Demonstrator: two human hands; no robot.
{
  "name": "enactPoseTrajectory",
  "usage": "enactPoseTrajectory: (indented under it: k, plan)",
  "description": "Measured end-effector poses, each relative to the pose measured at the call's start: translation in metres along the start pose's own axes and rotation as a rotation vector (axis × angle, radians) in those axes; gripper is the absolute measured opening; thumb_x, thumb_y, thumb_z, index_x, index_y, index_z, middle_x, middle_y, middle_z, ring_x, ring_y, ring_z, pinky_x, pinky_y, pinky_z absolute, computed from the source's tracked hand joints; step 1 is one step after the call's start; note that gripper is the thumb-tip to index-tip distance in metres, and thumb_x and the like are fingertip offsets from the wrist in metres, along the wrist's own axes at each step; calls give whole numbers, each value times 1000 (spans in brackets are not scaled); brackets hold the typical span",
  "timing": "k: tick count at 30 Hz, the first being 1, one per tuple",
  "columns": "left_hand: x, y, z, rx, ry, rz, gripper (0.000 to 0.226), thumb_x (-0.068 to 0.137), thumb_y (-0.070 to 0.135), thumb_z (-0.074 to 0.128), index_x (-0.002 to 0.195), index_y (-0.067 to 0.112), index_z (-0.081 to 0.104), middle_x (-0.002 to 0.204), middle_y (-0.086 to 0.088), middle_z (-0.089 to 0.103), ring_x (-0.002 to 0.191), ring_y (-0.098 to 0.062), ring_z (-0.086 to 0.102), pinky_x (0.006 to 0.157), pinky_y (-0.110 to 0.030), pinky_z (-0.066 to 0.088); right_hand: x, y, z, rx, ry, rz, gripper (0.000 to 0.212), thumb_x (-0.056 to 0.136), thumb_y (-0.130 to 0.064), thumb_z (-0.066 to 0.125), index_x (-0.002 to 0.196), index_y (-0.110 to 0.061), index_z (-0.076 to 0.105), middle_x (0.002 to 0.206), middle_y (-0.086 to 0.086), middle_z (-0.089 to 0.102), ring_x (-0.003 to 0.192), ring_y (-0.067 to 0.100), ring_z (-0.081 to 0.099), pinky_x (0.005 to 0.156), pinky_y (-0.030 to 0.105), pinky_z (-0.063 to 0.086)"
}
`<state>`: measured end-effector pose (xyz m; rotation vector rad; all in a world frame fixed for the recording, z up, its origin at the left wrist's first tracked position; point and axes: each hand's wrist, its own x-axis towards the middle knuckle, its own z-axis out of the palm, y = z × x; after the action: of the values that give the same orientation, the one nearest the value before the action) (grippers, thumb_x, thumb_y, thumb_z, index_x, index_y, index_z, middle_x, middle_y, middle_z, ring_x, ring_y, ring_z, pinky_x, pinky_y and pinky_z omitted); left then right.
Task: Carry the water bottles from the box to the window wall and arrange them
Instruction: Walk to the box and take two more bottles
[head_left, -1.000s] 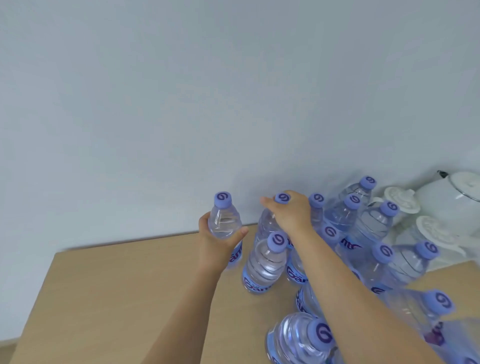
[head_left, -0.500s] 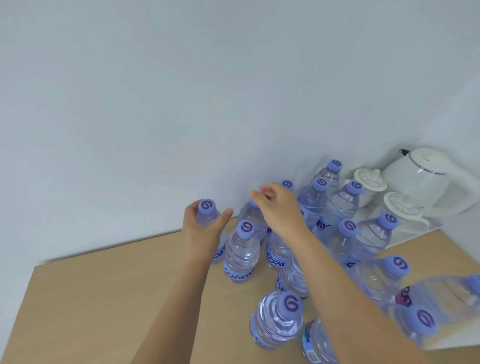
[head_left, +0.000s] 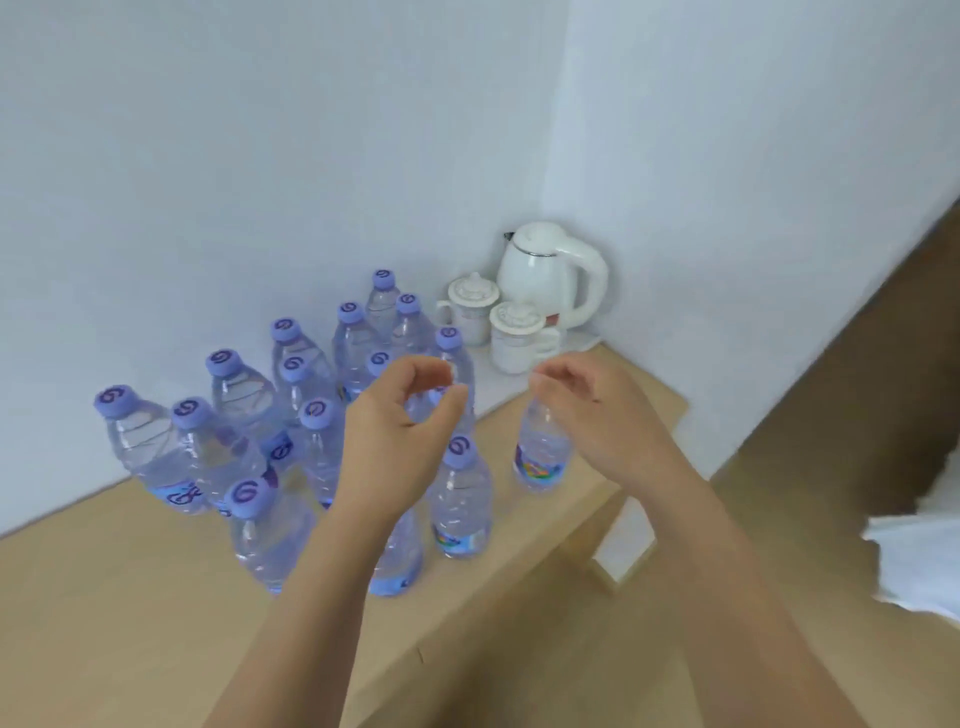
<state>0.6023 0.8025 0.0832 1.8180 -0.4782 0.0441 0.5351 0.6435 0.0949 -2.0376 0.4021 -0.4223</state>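
Several clear water bottles (head_left: 244, 405) with purple caps stand clustered on the wooden table (head_left: 104, 597) against the white wall. One bottle (head_left: 461, 509) stands at the cluster's front right. Another bottle (head_left: 543, 457) stands alone near the table's right edge, its cap hidden behind my right hand (head_left: 592, 415). My left hand (head_left: 400, 436) hovers in front of the cluster, with loosely curled fingers holding nothing. My right hand is also loosely curled, and I see nothing held in it.
A white electric kettle (head_left: 550, 275) and two lidded white cups (head_left: 472, 306) (head_left: 519, 335) stand in the corner behind the bottles. The table's right edge drops to brown floor (head_left: 831, 415). White fabric (head_left: 924, 566) shows at the far right.
Both hands let go of the bottles by the wall and drew back toward me. The view swung right, bringing the kettle, the corner and the table edge into sight.
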Motion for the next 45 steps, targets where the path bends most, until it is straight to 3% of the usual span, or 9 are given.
enactPoseTrajectory:
  k: [4, 6, 9, 15, 21, 25, 32, 37, 45]
  plan:
    - [-36, 17, 91, 198, -235, 70, 18, 84, 26, 66, 101, 23, 64, 98, 16, 62, 92, -4, 56, 69, -6, 34, -55, 61, -85, -157, 77, 137, 14, 91, -31, 55, 99, -23, 62, 92, -16, 62, 84, -5, 55, 67, 3, 37]
    - [-52, 24, 135, 336, -421, 115, 32, 85, 33, 63, 115, 22, 60, 111, 14, 58, 90, -2, 50, 69, -8, 33, -83, 90, -119, -277, 97, 206, 29, 93, -37, 50, 116, -21, 59, 111, -10, 60, 100, 3, 55, 77, 14, 39]
    - [-73, 37, 193, 465, -650, 150, 41, 87, 39, 60, 125, 22, 55, 123, 9, 55, 89, -8, 47, 82, -23, 38, -120, 127, -160, -516, 126, 303, 38, 95, -39, 43, 128, -21, 51, 127, -7, 53, 113, 11, 49, 83, 25, 38]
    - [-100, 53, 284, 539, -872, 231, 43, 89, 46, 55, 126, 26, 53, 123, 12, 53, 93, -7, 51, 79, -22, 37, -170, 184, -223, -561, 172, 518, 34, 95, -37, 45, 119, -15, 55, 121, 1, 56, 109, 18, 51, 89, 36, 44]
    - [-94, 62, 374, 535, -984, 284, 39, 89, 43, 56, 123, 23, 54, 115, 12, 53, 98, -8, 48, 82, -23, 35, -179, 235, -274, -526, 220, 623, 40, 96, -36, 44, 131, -16, 49, 129, 0, 51, 118, 17, 45, 82, 25, 32]
    - [-75, 65, 439, 557, -1091, 341, 38, 89, 44, 55, 119, 21, 54, 114, 9, 55, 92, -9, 49, 78, -22, 35, -157, 268, -314, -489, 249, 693, 37, 96, -34, 46, 125, -12, 51, 128, 4, 52, 118, 20, 44, 90, 31, 37]
    - [5, 93, 581, 552, -1115, 419, 41, 91, 43, 53, 124, 20, 53, 120, 5, 56, 94, -10, 49, 81, -23, 37, -61, 336, -413, -550, 234, 758, 37, 95, -35, 45, 119, -7, 53, 118, 6, 53, 109, 22, 46, 83, 31, 39]
    - [56, 113, 669, 554, -1169, 451, 42, 92, 43, 52, 128, 20, 51, 127, 6, 54, 112, -12, 52, 87, -23, 38, 11, 372, -490, -610, 266, 755, 37, 95, -36, 45, 119, -9, 53, 121, 5, 54, 113, 21, 45, 91, 34, 42]
    - [116, 119, 793, 571, -1215, 457, 38, 96, 39, 47, 128, 20, 51, 130, 4, 55, 115, -13, 53, 86, -21, 36, 87, 443, -575, -578, 248, 783, 44, 96, -37, 45, 133, -13, 46, 136, 3, 48, 125, 20, 41, 100, 32, 35]
